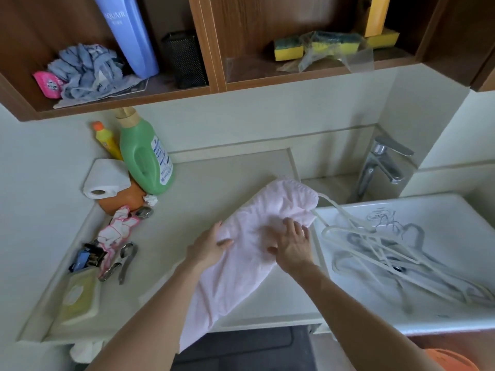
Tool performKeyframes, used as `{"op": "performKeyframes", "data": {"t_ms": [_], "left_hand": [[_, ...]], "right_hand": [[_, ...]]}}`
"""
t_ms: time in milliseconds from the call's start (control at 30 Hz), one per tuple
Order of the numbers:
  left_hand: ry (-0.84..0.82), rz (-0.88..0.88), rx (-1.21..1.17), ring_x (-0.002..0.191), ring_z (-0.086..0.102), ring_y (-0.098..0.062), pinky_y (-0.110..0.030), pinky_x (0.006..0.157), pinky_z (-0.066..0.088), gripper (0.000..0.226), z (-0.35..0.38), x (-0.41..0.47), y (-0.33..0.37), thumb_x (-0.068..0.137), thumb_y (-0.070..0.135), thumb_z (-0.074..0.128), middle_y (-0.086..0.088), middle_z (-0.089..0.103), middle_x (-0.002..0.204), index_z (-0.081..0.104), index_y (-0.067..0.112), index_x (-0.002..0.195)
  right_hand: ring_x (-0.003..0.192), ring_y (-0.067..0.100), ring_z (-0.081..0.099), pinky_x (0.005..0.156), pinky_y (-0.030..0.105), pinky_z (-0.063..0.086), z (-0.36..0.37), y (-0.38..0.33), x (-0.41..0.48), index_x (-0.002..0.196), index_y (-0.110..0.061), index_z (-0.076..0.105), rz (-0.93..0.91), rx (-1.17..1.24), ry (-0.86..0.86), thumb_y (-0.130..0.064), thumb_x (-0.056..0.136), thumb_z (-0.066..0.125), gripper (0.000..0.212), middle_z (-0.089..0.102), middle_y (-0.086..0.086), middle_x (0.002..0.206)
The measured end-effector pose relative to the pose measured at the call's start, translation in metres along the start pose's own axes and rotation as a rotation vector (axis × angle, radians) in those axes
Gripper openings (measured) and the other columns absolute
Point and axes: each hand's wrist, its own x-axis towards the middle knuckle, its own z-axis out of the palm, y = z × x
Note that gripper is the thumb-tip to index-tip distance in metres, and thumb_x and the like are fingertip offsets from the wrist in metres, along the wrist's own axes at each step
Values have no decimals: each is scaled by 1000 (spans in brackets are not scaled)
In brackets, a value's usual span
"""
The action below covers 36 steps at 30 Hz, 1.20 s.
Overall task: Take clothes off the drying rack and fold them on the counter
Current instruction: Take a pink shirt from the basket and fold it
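A pale pink garment lies stretched diagonally across the cream counter; its lower end hangs over the front edge. My left hand holds the garment's left edge, thumb on top of the cloth. My right hand lies flat on the garment near its right side, fingers spread. The drying rack is out of view.
Several white and grey hangers lie in the white sink on the right, under a chrome tap. At the counter's left stand a green detergent bottle, a toilet roll, clips and small cloths. Shelves hang above.
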Motion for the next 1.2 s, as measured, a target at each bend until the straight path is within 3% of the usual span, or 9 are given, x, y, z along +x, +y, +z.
{"op": "performKeyframes", "data": {"t_ms": [67,233,400,533,700,900,1000,1067,1200], "left_hand": [[-13,3,-70,140,42,-21,-38,113,34,99,2,-5,0,73,59,76,2,41,155,29,25,154],[-295,-6,-196,105,66,-10,-34,94,54,77,-5,-16,8,61,68,80,11,69,118,63,27,123],[-162,160,-472,94,68,-14,-11,65,48,32,-7,-37,41,80,21,82,9,71,98,66,18,108],[-87,333,-665,122,48,-4,-7,91,38,65,-29,-50,60,85,10,76,13,54,129,48,23,142],[-23,569,-824,123,55,-4,-33,115,37,44,-67,-64,94,90,0,66,7,63,130,62,27,125],[-17,725,-870,123,54,2,-19,104,41,53,-119,-80,137,84,2,73,17,64,128,64,34,124],[-47,678,-1025,118,61,-11,-28,99,50,47,-136,-89,154,86,-2,69,6,67,125,68,31,119],[-60,632,-1113,112,66,-20,-34,96,55,43,-140,-94,162,88,-5,65,0,70,119,69,28,114],[-29,510,-1256,109,67,-23,-36,94,55,39,-135,-90,166,90,-6,59,-2,71,116,70,25,110]], "right_hand": [[109,34,55,91,43,44,-3,-3,-12,138,-25,43,128,78,30,-52,90,61,59,52,10,119],[96,38,66,90,42,50,-4,-7,-36,154,-29,-3,264,389,-244,-63,93,41,83,64,21,114],[125,28,51,104,38,44,-18,-15,-62,154,-39,7,244,920,-173,-50,84,72,97,46,7,140],[112,15,55,98,32,49,-34,-12,-76,149,-47,23,248,1283,87,-37,75,85,98,46,2,126],[142,5,24,108,9,26,-97,-17,-64,145,-34,37,-2,894,533,-27,73,85,86,28,6,152],[146,9,25,104,0,21,-193,-15,-67,146,-21,44,-166,657,562,-17,75,85,82,25,0,156],[131,0,43,95,5,38,-220,-11,-76,145,-29,45,-125,812,610,-31,91,70,59,37,-13,149],[95,-4,62,77,15,49,-222,-4,-79,137,-32,51,7,1102,608,-41,102,49,36,57,-14,126],[66,22,68,61,39,57,-184,33,-65,120,-19,60,260,1147,564,-32,102,46,26,71,10,106]]}}
